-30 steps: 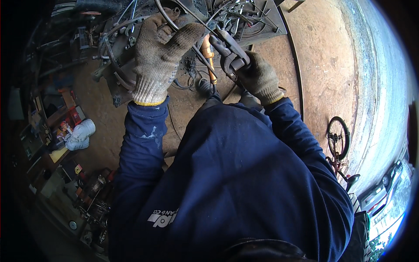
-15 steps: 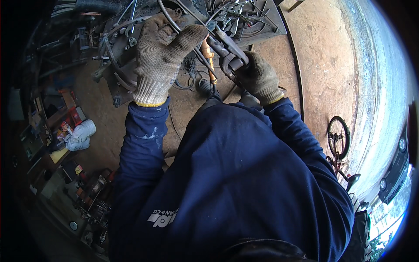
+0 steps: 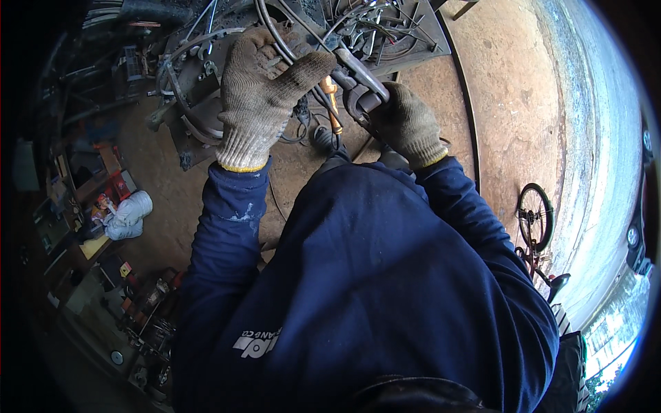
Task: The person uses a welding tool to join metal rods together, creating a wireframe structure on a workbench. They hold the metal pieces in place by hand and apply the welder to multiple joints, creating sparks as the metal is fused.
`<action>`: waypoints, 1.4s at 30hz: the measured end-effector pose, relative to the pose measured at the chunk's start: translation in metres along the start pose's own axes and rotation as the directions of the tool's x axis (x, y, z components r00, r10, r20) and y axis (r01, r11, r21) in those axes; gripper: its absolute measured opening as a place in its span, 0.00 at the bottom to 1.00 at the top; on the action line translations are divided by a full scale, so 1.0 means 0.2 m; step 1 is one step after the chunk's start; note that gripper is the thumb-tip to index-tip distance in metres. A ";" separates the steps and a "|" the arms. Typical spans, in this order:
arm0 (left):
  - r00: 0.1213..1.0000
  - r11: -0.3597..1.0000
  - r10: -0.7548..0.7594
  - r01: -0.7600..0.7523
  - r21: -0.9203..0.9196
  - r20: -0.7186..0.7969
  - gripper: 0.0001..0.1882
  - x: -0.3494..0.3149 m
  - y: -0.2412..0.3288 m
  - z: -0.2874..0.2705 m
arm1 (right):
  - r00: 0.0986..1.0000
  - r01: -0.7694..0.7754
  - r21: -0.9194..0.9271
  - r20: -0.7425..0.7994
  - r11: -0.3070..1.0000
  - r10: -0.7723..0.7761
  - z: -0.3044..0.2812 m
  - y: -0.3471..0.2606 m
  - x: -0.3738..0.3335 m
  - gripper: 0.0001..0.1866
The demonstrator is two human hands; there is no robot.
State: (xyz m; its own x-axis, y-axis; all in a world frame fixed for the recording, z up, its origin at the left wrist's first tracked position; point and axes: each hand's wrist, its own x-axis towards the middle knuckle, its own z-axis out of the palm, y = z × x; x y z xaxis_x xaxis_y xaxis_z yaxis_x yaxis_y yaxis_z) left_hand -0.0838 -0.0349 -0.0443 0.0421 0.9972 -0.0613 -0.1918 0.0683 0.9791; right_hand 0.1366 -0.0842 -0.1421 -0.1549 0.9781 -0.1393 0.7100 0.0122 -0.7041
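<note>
My left hand (image 3: 253, 96), in a worn, dirty knit glove, is raised by the bench with its fingers curled and its thumb stretched right. The thumb tip reaches a dark metal clamp-like piece (image 3: 359, 84) with a straight bar and a rounded hook. What lies within the left fingers is partly hidden. My right hand (image 3: 412, 125), gloved too, is closed round the lower right end of that piece. Black cables (image 3: 272, 31) run past the left fingers. Below the left thumb hangs an orange-brown handle-like part (image 3: 332, 103) with a cable at its lower end.
A cluttered metal bench (image 3: 406, 58) carries rods, tools and wires in front of me. On the left are a white bundle (image 3: 129, 215) and shelves of parts. To the right, a bicycle (image 3: 533, 220) stands near the pavement, and a dark car (image 3: 635, 230) is beyond.
My left hand has shifted slightly to the right. The clamp-like piece has turned a little, its bar now steeper. At the far right the dark car has moved along the road.
</note>
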 end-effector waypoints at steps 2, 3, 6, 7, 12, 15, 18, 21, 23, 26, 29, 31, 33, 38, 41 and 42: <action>0.998 0.997 0.058 -0.058 0.050 0.002 0.26 -0.01 -0.01 0.01 | 1.000 -0.011 0.002 0.013 1.000 0.011 0.00 -0.01 0.00 0.20; 0.992 0.987 0.123 -0.124 0.105 0.015 0.26 -0.01 -0.03 0.01 | 1.000 -0.010 0.006 0.017 1.000 0.010 -0.01 -0.01 0.00 0.20; 0.999 0.999 0.052 -0.052 -0.008 0.004 0.27 -0.03 -0.02 0.02 | 1.000 -0.004 0.016 0.011 1.000 0.004 0.01 0.01 0.00 0.21; 0.998 0.998 0.063 -0.063 0.002 0.013 0.27 -0.03 -0.02 0.01 | 1.000 0.004 0.020 0.005 1.000 -0.004 0.01 0.02 0.00 0.22; 0.991 0.956 0.134 -0.129 0.263 -0.003 0.23 -0.04 -0.08 0.00 | 1.000 0.000 0.106 -0.030 0.994 0.003 0.00 0.03 -0.03 0.27; 0.986 0.921 0.170 -0.159 0.356 0.001 0.24 -0.03 -0.07 0.01 | 1.000 0.015 0.077 -0.022 0.997 -0.013 0.02 0.07 -0.02 0.26; 0.960 0.853 0.267 -0.278 0.442 0.089 0.25 -0.03 -0.08 -0.01 | 0.999 0.022 0.061 -0.032 0.998 -0.020 0.03 0.08 -0.02 0.26; 0.989 0.949 0.145 -0.128 0.289 -0.039 0.26 -0.06 -0.07 0.05 | 1.000 0.017 0.045 -0.014 0.999 -0.016 0.04 0.08 -0.02 0.27; 0.994 0.974 0.074 -0.055 0.221 -0.076 0.27 -0.07 -0.07 0.06 | 1.000 0.015 0.037 0.003 0.999 -0.015 0.03 0.07 -0.02 0.28; 0.990 0.911 0.099 -0.129 0.392 0.096 0.25 -0.07 -0.06 0.00 | 1.000 0.005 0.030 0.021 1.000 -0.006 0.02 0.06 -0.01 0.29; 0.939 0.758 0.110 -0.292 0.584 0.327 0.22 -0.07 -0.06 -0.07 | 1.000 0.000 0.020 0.032 1.000 -0.001 0.03 0.07 0.00 0.30; 0.943 0.772 0.177 -0.311 0.555 0.282 0.24 -0.07 -0.04 -0.02 | 0.999 -0.010 0.024 0.041 1.000 0.009 0.02 0.06 0.00 0.30; 0.987 0.934 0.156 -0.159 0.320 0.035 0.27 -0.07 -0.05 0.07 | 0.996 0.089 -0.040 -0.021 0.995 -0.090 0.03 0.06 0.00 0.20; 0.960 0.824 0.249 -0.278 0.494 0.127 0.30 -0.08 -0.14 -0.06 | 0.992 0.123 -0.066 -0.022 0.990 -0.125 0.04 0.05 0.02 0.09; 0.972 0.813 0.184 -0.232 0.534 0.143 0.34 -0.09 -0.16 -0.08 | 0.981 0.190 -0.051 -0.035 0.980 -0.192 0.04 0.07 0.03 0.10; 0.969 0.786 0.200 -0.247 0.567 0.145 0.34 -0.09 -0.16 -0.08 | 0.982 0.183 -0.069 -0.039 0.981 -0.186 0.05 0.07 0.03 0.10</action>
State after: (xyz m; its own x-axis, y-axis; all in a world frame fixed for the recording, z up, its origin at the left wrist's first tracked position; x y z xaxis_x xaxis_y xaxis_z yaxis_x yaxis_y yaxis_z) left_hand -0.0938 -0.0536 -0.0768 0.1444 0.9758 0.1641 0.3948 -0.2089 0.8947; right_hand 0.1393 -0.0810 -0.1601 -0.2577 0.9660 0.0213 0.7154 0.2056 -0.6678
